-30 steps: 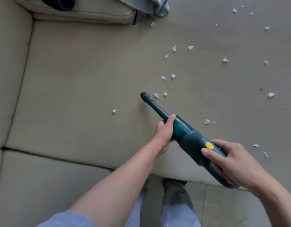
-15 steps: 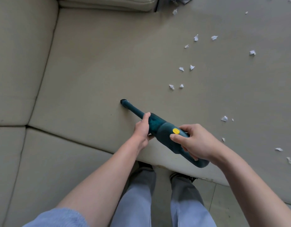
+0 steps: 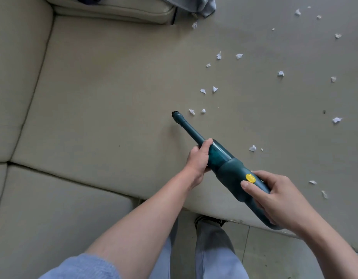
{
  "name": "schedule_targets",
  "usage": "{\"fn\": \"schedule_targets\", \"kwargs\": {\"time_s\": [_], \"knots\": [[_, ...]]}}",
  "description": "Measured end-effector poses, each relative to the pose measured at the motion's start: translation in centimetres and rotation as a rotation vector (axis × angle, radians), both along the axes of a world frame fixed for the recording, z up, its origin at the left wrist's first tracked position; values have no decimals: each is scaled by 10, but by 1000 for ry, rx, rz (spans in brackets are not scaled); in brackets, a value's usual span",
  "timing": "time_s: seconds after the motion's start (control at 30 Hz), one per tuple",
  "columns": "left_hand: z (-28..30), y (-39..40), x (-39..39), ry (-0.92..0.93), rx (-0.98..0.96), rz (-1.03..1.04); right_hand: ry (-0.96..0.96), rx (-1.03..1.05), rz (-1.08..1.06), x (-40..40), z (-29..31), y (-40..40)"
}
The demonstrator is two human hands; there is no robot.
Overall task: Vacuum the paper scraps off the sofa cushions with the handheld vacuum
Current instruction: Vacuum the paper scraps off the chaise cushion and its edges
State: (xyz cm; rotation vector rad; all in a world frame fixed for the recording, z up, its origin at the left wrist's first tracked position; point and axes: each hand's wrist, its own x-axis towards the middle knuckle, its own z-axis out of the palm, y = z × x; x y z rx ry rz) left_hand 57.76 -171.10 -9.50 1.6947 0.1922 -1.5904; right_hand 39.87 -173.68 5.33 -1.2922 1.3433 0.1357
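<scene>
Paper scraps [image 3: 214, 89] lie scattered over the beige sofa seat cushion [image 3: 113, 93], most of them toward its right half — a loose pair sits just beside the brush tip [image 3: 174, 113] of the handheld vacuum [image 3: 224, 168], apart from it. That dark teal vacuum is held in both hands above the cushion's front part, its narrow nozzle pointing up and left. Whether the bristles touch the fabric cannot be told. The left hand [image 3: 199, 158] grips the vacuum where the nozzle meets the clear dust cup, fingers curled round it. The right hand [image 3: 278, 200] wraps the rear handle, with its thumb laid along the body just below the yellow button [image 3: 250, 178] — close to it, not on it. Grey cloth [image 3: 196, 5] hangs at the top edge by the back cushion [image 3: 113, 11]. Below the seat edge, light blue trouser legs [image 3: 212, 252] and a dark shoe [image 3: 210, 220] stand on a tiled floor [image 3: 274, 254].
</scene>
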Motion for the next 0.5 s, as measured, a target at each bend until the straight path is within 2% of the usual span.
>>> {"fn": "schedule_targets", "kwargs": {"time_s": [0.5], "knots": [[-14,-36,-37,3,15,-148,61,-84,-107,-22,-18,1]]}}
